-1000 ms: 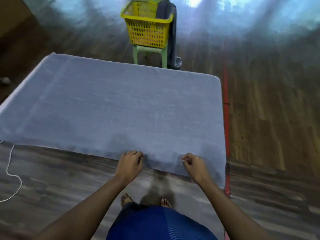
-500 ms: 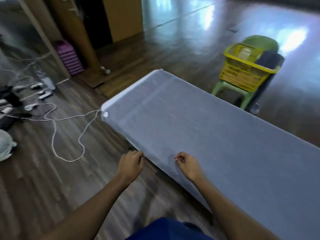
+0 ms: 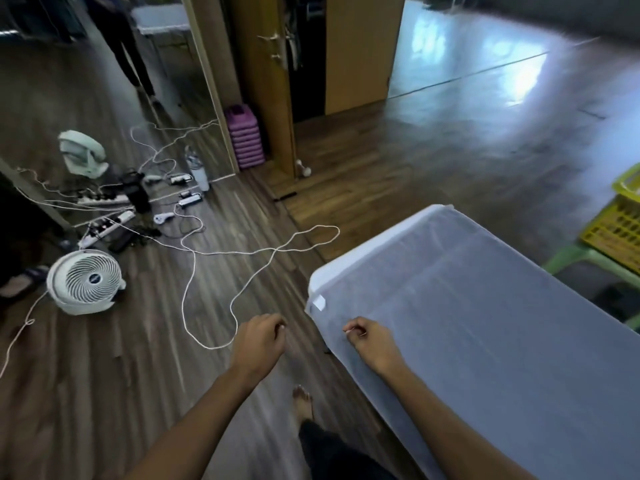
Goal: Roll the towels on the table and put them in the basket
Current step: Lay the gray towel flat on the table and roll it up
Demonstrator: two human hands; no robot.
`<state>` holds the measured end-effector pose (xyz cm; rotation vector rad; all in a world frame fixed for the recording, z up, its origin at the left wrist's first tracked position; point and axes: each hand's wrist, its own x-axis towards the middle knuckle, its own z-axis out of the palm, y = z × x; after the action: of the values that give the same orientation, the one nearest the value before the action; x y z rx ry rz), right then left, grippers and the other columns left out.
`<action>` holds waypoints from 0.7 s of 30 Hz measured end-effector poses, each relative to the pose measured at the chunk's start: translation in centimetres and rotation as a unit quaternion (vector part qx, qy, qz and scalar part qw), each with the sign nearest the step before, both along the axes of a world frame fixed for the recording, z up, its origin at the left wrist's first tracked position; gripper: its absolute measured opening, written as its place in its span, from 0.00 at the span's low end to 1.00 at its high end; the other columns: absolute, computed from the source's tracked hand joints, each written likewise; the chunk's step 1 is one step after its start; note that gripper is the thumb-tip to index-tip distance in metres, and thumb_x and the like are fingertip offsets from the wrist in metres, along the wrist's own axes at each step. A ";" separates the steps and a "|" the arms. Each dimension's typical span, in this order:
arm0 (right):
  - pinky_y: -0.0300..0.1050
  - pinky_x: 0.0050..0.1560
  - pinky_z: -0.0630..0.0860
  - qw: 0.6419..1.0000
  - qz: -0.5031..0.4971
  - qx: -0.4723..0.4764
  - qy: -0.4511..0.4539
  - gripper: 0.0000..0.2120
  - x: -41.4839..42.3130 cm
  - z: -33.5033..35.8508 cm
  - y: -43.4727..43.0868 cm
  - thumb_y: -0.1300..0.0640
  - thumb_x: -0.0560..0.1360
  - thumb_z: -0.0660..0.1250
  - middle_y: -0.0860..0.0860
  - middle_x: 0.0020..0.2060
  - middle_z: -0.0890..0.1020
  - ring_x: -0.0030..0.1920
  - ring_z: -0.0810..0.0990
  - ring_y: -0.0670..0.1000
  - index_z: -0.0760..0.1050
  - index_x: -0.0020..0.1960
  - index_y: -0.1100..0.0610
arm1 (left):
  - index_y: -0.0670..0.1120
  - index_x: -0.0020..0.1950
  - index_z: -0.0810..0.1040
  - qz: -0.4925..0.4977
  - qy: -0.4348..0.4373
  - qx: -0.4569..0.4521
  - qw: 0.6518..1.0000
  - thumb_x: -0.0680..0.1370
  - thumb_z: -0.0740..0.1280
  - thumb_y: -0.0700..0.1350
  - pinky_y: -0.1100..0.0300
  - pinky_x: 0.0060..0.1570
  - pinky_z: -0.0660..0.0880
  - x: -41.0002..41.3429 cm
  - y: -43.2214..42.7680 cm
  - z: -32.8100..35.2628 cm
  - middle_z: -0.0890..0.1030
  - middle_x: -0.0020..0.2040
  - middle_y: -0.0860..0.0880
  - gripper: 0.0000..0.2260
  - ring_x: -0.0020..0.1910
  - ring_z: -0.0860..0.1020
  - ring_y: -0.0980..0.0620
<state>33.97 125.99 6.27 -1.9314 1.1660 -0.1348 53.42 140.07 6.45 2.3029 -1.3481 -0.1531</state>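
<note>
A large grey-blue towel [image 3: 485,341] lies spread flat over the table, with a white label at its near left corner. My right hand [image 3: 372,342] rests on the towel's near edge just behind that corner, fingers curled and pinching the cloth. My left hand [image 3: 259,342] hovers over the floor to the left of the corner, fingers curled, holding nothing and not touching the towel. The yellow basket [image 3: 620,226] stands on a green stool [image 3: 571,258] at the far right, cut off by the frame edge.
A long white cable [image 3: 221,258] loops across the wooden floor left of the table. A white fan [image 3: 85,282], power strips [image 3: 107,226] and chargers lie further left. A purple stack [image 3: 244,140] sits by a wooden door. My bare foot [image 3: 303,403] is beside the table.
The view has swung left, away from the basket. Both hands slid left along the towel's near edge to its left corner. My left hand has come off the towel.
</note>
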 end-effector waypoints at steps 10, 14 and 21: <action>0.41 0.52 0.75 0.998 -0.033 0.035 -0.028 0.08 20.1 0.3 -13.1 0.56 0.74 0.66 0.45 0.44 0.84 0.47 0.81 0.47 0.79 0.42 0.44 | 0.47 0.47 0.81 0.012 0.020 0.057 0.998 0.76 0.63 0.43 0.53 0.44 0.74 20.2 -13.2 2.6 0.83 0.43 0.50 0.07 0.46 0.80 0.46; 0.39 0.51 0.74 0.997 -0.062 0.043 -0.020 0.07 25.6 0.5 -17.3 0.55 0.75 0.66 0.46 0.46 0.84 0.49 0.81 0.47 0.81 0.46 0.46 | 0.49 0.46 0.80 -0.030 0.029 0.079 0.996 0.75 0.62 0.46 0.52 0.43 0.75 26.0 -18.7 2.4 0.83 0.43 0.51 0.07 0.45 0.80 0.46; 0.38 0.51 0.73 0.982 -0.179 0.047 -0.044 0.07 32.4 0.3 -23.8 0.57 0.76 0.65 0.45 0.45 0.83 0.49 0.80 0.45 0.81 0.48 0.49 | 0.49 0.45 0.81 -0.170 0.040 0.084 0.981 0.73 0.60 0.48 0.54 0.43 0.75 34.7 -31.2 1.5 0.83 0.42 0.50 0.10 0.45 0.80 0.46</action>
<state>66.39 102.18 6.60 -1.6020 1.4254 -0.3473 88.13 108.83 7.95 2.1518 -1.7347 -0.4800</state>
